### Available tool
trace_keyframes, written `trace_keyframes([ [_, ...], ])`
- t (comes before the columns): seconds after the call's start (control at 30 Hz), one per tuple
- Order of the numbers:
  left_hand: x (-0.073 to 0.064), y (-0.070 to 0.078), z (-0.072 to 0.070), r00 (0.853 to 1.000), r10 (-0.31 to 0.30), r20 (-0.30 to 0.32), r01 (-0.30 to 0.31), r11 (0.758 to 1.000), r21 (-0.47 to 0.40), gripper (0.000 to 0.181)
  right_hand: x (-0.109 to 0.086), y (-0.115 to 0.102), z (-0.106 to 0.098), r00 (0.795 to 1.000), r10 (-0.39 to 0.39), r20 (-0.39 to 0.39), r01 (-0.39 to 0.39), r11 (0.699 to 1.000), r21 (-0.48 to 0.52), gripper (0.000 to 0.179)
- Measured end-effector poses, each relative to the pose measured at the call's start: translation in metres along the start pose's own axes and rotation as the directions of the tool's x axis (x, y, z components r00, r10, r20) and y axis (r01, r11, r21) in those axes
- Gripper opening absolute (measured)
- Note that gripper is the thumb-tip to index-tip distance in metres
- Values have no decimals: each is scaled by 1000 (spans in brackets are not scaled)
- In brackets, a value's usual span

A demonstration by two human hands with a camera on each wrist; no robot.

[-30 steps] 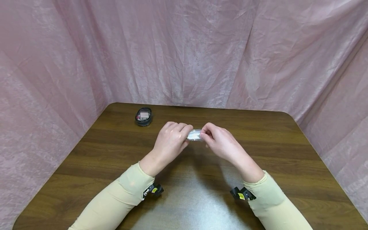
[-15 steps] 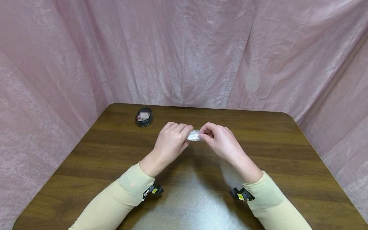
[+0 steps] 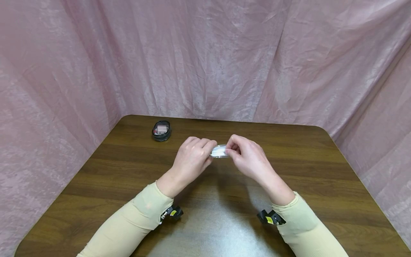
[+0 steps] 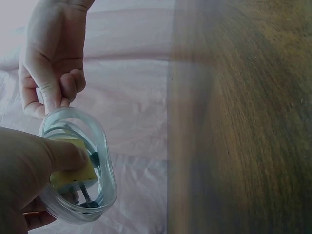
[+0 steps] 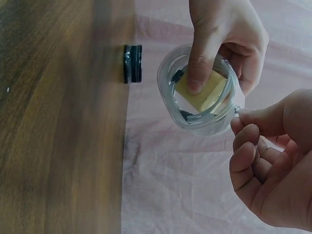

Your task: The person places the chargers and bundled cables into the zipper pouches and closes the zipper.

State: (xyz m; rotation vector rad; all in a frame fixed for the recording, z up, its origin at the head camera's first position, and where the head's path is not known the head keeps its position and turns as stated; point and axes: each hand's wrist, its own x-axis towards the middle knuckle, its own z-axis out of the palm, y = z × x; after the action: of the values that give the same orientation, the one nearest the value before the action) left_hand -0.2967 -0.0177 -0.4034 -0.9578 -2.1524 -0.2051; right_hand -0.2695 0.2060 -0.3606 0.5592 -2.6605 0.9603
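Observation:
My left hand [image 3: 192, 155] grips a small clear oval plastic case [image 3: 219, 151] above the table, its fingers round one end. The left wrist view shows the case tilted, with the left thumb pressing on a yellow charger block [image 4: 78, 175] inside it. A pale cable [image 5: 202, 118] with dark ends lies coiled round the block. My right hand [image 3: 247, 155] meets the case from the other side. Its thumb and forefinger pinch a small clear piece [image 5: 237, 110] at the case's edge; what that piece is, I cannot tell.
On the wooden table [image 3: 128, 171], toward the back left, stands a black-rimmed oval case [image 3: 161, 131] with a pale charger block inside. Pink curtains [image 3: 199, 60] hang behind the table and at both sides.
My right fingertips have shifted slightly rightward and up in the last half second, showing a little more of the case. The left hand keeps its grip, nearly still.

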Motion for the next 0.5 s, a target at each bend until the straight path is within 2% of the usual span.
trace_keyframes([
  [0.2, 0, -1, 1, 1000, -3, -7, 3, 1000, -2, 37, 1, 2, 0, 1000, 9, -6, -9, 1000, -9, 13],
  [0.5, 1, -2, 0, 1000, -3, -19, 3, 1000, 4, 34, 3, 6, -3, 998, 69, 8, -69, 998, -4, 9],
])
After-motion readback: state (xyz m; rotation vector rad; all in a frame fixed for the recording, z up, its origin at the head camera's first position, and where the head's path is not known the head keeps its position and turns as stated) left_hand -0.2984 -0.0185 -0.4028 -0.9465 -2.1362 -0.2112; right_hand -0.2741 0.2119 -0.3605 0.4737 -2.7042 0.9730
